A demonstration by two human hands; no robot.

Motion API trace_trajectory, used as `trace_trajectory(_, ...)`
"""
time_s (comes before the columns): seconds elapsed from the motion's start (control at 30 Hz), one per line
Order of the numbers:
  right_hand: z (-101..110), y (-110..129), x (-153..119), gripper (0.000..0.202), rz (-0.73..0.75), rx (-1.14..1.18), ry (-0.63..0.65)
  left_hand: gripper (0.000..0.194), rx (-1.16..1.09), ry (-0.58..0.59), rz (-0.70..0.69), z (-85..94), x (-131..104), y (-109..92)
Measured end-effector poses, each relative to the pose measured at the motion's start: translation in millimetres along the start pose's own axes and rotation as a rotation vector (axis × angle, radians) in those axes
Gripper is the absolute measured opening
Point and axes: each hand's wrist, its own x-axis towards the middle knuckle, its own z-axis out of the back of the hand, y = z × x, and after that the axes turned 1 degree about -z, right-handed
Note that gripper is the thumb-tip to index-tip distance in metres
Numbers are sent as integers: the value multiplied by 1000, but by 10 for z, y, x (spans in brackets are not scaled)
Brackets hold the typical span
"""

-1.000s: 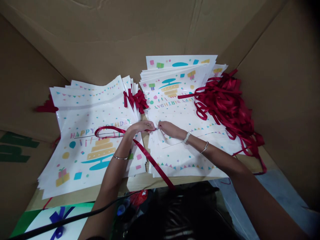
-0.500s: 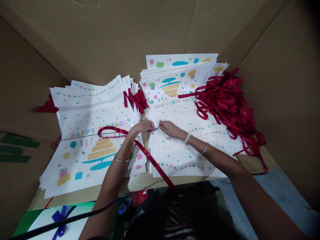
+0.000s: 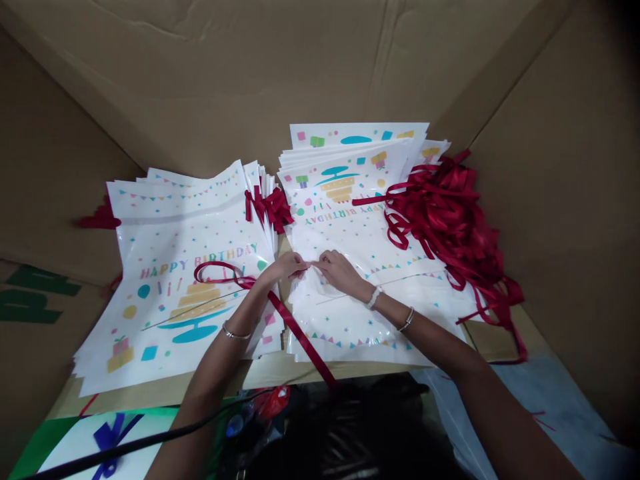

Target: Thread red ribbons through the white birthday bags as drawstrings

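My left hand point(image 3: 291, 265) is closed in a pinch at the left edge of the right stack. A thin metal wire point(image 3: 193, 310) runs from under its wrist across the left stack; its tip is hidden at the fingers. My right hand point(image 3: 341, 272) meets the left fingertips, pinching the edge of the top white plastic bag point(image 3: 340, 327), printed with bunting and an upside-down HAPPY BIRTHDAY. A looped red ribbon point(image 3: 305, 333) passes beneath my left forearm, over the left stack of birthday bags point(image 3: 145, 233), and down to my lap.
A tangled heap of red ribbons point(image 3: 445, 213) lies on the right stack. More red ribbon ends point(image 3: 270, 208) stick out between the stacks. Cardboard walls point(image 3: 250, 73) enclose the back and sides. A black cable point(image 3: 150, 440) crosses the lower left, over a blue bow point(image 3: 110, 437).
The wire's far end has swung toward me, now lying across the printed cake. The small hook tip seen between my fingertips is now hidden, and my hands have drawn closer together.
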Motion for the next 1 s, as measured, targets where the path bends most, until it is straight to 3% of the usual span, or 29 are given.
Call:
trace_trajectory(0.13, -8, 5, -21, 35, -16, -53, 8, 51, -80, -23, 48, 74, -273, 134)
trace_trajectory(0.27, 25, 9, -40, 35, -69, -32, -4, 49, -116, -94, -17, 158, -447, 275)
trace_trajectory(0.43, 55, 76, -80, 46, -54, -125, 8, 45, -147, -87, -46, 150, -332, 283)
trace_trajectory(0.63, -38, 99, -139, 57, -8, -162, 38, 44, -160, -15, -43, 59, -122, 116)
trace_trajectory(0.77, -70, 96, -160, 60, 8, -153, 66, 51, -126, -21, 58, 53, -96, 49)
trace_trajectory(0.87, -85, 98, -170, 61, 4, -149, 58, 54, -135, -3, 126, 154, -188, 118)
trace_trajectory(1.0, -119, 90, -185, 61, 14, -152, 16, 49, -88, 30, 104, 443, -455, 328)
